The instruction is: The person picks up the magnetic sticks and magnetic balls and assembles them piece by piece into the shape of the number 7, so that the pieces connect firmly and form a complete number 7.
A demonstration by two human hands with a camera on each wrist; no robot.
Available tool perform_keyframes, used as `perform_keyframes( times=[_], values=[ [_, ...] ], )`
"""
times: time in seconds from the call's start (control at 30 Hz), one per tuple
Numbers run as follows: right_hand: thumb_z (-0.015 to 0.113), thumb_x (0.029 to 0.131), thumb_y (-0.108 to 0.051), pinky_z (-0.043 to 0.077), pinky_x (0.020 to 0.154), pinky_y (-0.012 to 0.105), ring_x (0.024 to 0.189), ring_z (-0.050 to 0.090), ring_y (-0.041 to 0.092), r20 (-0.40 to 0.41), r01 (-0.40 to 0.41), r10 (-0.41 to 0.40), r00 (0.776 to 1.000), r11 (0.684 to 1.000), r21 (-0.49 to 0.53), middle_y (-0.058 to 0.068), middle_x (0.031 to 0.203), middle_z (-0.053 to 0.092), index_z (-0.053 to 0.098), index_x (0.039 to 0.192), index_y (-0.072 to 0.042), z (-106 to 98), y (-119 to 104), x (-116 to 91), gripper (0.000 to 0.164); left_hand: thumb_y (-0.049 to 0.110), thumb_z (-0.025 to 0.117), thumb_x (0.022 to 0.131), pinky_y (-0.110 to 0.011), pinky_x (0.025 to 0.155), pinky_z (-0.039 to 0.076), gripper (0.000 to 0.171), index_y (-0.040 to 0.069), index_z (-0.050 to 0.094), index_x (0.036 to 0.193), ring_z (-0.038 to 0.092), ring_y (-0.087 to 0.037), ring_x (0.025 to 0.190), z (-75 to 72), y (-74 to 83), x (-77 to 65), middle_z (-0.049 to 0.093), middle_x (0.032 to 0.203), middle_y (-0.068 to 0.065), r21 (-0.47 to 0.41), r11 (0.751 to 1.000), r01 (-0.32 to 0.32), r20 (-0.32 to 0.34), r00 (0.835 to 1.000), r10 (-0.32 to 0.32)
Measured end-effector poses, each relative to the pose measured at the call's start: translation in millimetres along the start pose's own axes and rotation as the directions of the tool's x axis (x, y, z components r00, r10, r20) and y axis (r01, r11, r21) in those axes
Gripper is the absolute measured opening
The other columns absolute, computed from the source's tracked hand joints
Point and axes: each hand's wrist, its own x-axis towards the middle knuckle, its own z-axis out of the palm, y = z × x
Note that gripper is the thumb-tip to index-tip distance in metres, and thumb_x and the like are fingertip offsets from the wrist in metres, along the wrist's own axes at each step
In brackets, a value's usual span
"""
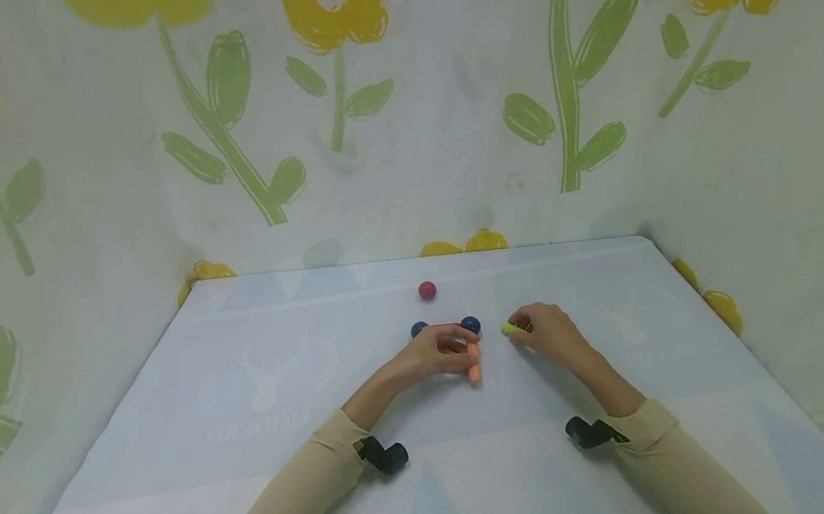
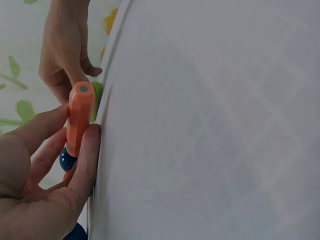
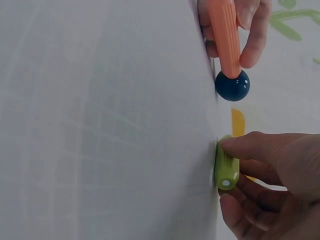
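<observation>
My left hand [image 1: 433, 352] pinches an orange magnetic stick [image 1: 474, 369] between thumb and fingers. In the right wrist view, the far end of that orange stick [image 3: 226, 40] meets a dark blue ball [image 3: 233, 87]. A red stick [image 1: 446, 325], mostly hidden behind the left hand, runs from this blue ball to a second blue ball [image 1: 418, 329]. To the right, my right hand [image 1: 550, 335] pinches a yellow-green stick [image 1: 509, 328] low over the table, apart from the balls. A metal-looking dot shows on the end of the green stick [image 3: 227, 167].
A loose red ball [image 1: 426, 291] lies on the table beyond the blue balls. The pale printed tablecloth [image 1: 436, 489] covers the table, and a flower-patterned curtain [image 1: 418, 172] encloses its back and sides. A black wrist device [image 1: 386, 456] is at the left cuff.
</observation>
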Motion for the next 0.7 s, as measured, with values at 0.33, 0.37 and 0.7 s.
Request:
perform_keyframes(
  times=[0.33, 0.37, 0.7],
  values=[
    [0.071, 0.088, -0.013, 0.055, 0.076, 0.035, 0.087, 0.065, 0.021, -0.001, 0.018, -0.018, 1.0, 1.0, 0.001, 0.013, 0.098, 0.071, 0.07, 0.112, 0.001, -0.6, 0.7, -1.4, 0.027, 0.023, 0.074, 0.088, -0.026, 0.088, 0.054, 0.034, 0.016, 0.067, 0.121, 0.061, -0.017, 0.105, -1.7, 0.6, -1.4, 0.069, 0.114, -0.004, 0.019, 1.0, 0.006, -0.002, 1.0, -0.006],
    [0.071, 0.088, -0.013, 0.055, 0.075, 0.035, 0.086, 0.064, 0.021, 0.0, 0.021, -0.021, 1.0, 1.0, 0.002, 0.012, 0.097, 0.071, 0.07, 0.112, 0.001, -0.7, 0.9, -1.5, 0.027, 0.024, 0.074, 0.088, -0.027, 0.089, 0.054, 0.034, 0.016, 0.067, 0.121, 0.061, -0.017, 0.105, -1.8, 0.7, -1.3, 0.069, 0.114, -0.004, 0.019, 1.0, 0.007, -0.002, 1.0, -0.007],
    [0.069, 0.09, -0.014, 0.054, 0.069, 0.029, 0.08, 0.06, 0.018, 0.042, 0.021, -0.022, 0.999, 1.0, 0.019, 0.011, 0.094, 0.07, 0.069, 0.114, 0.001, -0.7, -0.2, -5.0, 0.029, 0.024, 0.074, 0.088, -0.027, 0.088, 0.054, 0.032, 0.018, 0.068, 0.119, 0.061, -0.016, 0.104, -1.3, 0.4, -0.9, 0.069, 0.114, -0.003, 0.012, 1.0, 0.015, -0.002, 1.0, -0.015]
  ],
)
